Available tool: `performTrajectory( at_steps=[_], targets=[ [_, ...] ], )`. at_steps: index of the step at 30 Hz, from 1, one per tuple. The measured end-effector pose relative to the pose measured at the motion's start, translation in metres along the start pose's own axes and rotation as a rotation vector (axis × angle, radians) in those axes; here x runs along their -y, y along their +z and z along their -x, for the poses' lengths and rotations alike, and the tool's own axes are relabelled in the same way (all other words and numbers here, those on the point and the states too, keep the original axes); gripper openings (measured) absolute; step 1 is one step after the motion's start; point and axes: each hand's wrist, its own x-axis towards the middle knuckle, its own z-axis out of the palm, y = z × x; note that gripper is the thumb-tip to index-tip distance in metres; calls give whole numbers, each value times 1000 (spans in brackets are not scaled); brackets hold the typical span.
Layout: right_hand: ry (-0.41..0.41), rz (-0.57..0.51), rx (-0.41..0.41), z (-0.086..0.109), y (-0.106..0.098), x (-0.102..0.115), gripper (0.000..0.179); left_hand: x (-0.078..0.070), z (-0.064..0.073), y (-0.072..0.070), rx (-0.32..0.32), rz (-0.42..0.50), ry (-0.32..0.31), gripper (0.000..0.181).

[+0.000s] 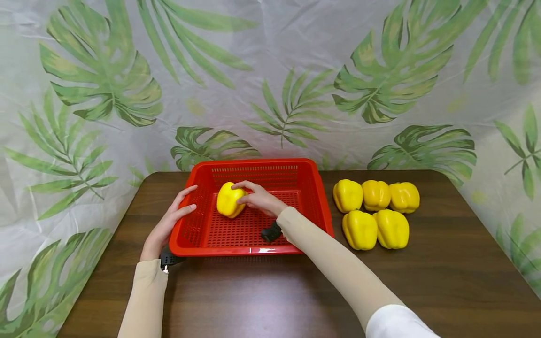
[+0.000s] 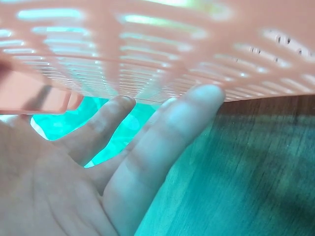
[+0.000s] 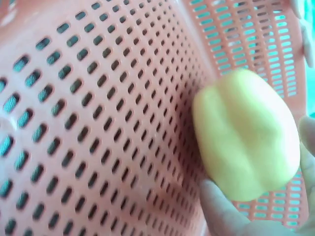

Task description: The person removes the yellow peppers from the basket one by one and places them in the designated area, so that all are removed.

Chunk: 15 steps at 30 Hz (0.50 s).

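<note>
A yellow bell pepper [image 1: 230, 200] is inside a red plastic basket [image 1: 253, 250], towards its left side. My right hand [image 1: 264, 199] reaches into the basket and holds this pepper [image 3: 246, 137], with thumb and fingers on different sides of it. On the basket's left rim rests my left hand [image 1: 166, 227], its thumb and a finger reaching over the edge. Other fingers [image 2: 152, 162] lie fairly straight against the slotted outer wall [image 2: 108, 44] in the left wrist view. Whether the pepper bears on the basket floor is hard to tell.
Several yellow bell peppers [image 1: 359, 230] stand in two rows right of the basket. Everything sits on a dark wooden table [image 1: 236, 300]. A leaf-patterned cloth [image 1: 291, 42] hangs behind it. Black wrist devices [image 1: 271, 232] show at both wrists.
</note>
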Motion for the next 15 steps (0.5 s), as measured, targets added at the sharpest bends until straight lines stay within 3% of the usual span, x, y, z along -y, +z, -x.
performTrajectory(
  at_steps=[15],
  targets=[
    [22, 118, -43, 3, -11, -5, 43, 0, 2, 1, 7, 3, 17, 57]
  ],
)
